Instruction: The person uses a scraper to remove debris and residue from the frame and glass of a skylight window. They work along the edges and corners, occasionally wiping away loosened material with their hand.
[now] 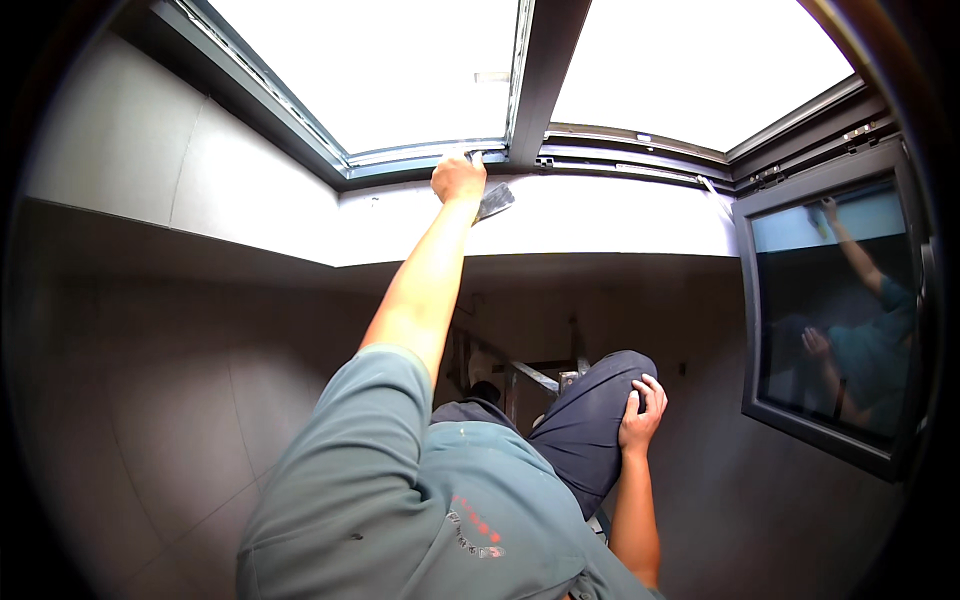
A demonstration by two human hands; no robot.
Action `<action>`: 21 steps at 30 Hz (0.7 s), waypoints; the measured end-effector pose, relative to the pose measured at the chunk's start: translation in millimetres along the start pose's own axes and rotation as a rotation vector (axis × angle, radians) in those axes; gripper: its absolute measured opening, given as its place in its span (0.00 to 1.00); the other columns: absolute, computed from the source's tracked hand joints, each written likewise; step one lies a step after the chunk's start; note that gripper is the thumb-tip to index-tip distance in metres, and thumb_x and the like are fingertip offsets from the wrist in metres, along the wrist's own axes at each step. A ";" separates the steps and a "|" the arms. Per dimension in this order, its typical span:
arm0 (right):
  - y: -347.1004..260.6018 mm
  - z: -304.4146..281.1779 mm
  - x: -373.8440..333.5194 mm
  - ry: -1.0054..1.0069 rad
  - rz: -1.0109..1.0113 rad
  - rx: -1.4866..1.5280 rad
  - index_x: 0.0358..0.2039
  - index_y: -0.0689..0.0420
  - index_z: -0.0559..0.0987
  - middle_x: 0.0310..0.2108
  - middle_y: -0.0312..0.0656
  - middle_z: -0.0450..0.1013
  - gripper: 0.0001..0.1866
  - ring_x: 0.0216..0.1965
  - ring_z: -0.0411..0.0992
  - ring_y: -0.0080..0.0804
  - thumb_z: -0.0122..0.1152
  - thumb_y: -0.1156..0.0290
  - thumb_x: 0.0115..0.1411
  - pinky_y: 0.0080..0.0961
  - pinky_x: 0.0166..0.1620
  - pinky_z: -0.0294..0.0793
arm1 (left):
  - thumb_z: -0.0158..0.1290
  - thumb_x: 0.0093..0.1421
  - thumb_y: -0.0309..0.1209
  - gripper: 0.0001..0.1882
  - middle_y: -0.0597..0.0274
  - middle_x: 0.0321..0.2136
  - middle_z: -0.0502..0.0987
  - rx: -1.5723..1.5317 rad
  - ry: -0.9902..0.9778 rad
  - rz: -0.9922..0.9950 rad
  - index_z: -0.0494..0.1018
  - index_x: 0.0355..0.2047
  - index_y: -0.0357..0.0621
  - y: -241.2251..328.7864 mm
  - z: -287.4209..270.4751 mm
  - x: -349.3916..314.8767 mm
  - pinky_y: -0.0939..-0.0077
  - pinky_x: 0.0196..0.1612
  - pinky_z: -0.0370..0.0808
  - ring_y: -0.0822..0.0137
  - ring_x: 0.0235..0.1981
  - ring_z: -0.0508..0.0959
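Note:
My left hand (pixel 459 178) reaches up and forward to the lower right corner of the left window frame (pixel 400 157). Its fingers are curled closed against the frame, with a small dark bit at the fingertips that is too small to name. Just right of the wrist, a flat dark grey blade (pixel 496 202), like a scraper's, shows over the white sill (pixel 610 218); its other end is hidden behind my wrist. My right hand (pixel 642 412) rests on my bent knee in dark trousers (pixel 585 425), its fingers spread over the cloth and holding nothing.
At the right, a dark-framed window sash (pixel 748 310) stands swung inward, its glass reflecting my raised arm. A dark upright mullion (pixel 553 70) parts the two bright openings. Below the sill, metal ladder-like bars (pixel 533 377) show beside my leg. Pale panels (pixel 130 150) line the left wall.

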State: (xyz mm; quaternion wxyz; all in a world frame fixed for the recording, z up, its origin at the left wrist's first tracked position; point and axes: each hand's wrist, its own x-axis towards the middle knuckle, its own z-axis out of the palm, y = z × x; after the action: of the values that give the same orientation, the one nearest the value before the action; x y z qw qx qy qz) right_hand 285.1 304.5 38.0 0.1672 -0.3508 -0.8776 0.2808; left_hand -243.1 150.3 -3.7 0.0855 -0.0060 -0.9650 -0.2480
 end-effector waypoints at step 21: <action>-7.6 -0.8 9.8 -0.019 0.020 0.025 0.42 0.59 0.83 0.56 0.43 0.75 0.10 0.62 0.67 0.47 0.58 0.75 0.61 0.41 0.67 0.63 | 0.59 0.62 0.38 0.18 0.51 0.36 0.86 -0.443 -0.058 -0.031 0.84 0.49 0.42 -27.0 -19.2 -9.1 0.63 0.48 0.80 0.54 0.40 0.86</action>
State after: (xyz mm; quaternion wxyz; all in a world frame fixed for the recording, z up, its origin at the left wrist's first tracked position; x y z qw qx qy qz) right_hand 274.7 307.3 44.2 0.1606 -0.3546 -0.8720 0.2967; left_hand -232.5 117.7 -1.6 0.0503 -0.0168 -0.8889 -0.4549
